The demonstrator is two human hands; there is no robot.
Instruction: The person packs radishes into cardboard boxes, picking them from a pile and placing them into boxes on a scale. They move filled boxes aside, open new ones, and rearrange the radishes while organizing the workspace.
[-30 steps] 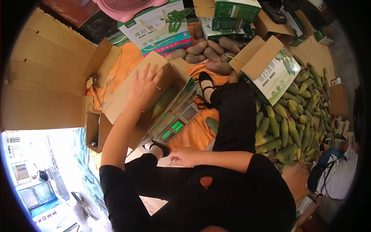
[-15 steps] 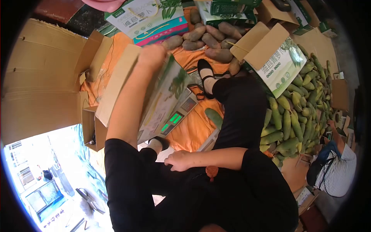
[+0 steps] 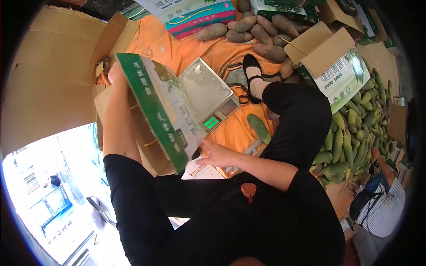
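My left hand [image 3: 116,74] is at the far edge of a green and white printed carton [image 3: 175,113], its fingers mostly hidden behind the cardboard. The carton is tilted, with its brown inside showing. Close to the carton's near right corner is my right hand [image 3: 215,155], thumb and fingers apart. A metal scale [image 3: 206,84] with a lit green display lies flat just beyond the carton, its plate bare. One green radish [image 3: 258,128] rests on the orange sheet [image 3: 228,137] to the right of the scale.
Reddish-brown roots [image 3: 268,52] lie beyond my foot. An open printed carton [image 3: 339,77] stands right of my leg, beside a large pile of green radishes [image 3: 350,133]. Large brown cardboard [image 3: 53,75] is at left. Another person [image 3: 384,204] is at far right.
The carton has come off the scale toward the left and turned, uncovering the plate. My left hand has moved left with it; my right hand has reached forward to the carton's corner and opened.
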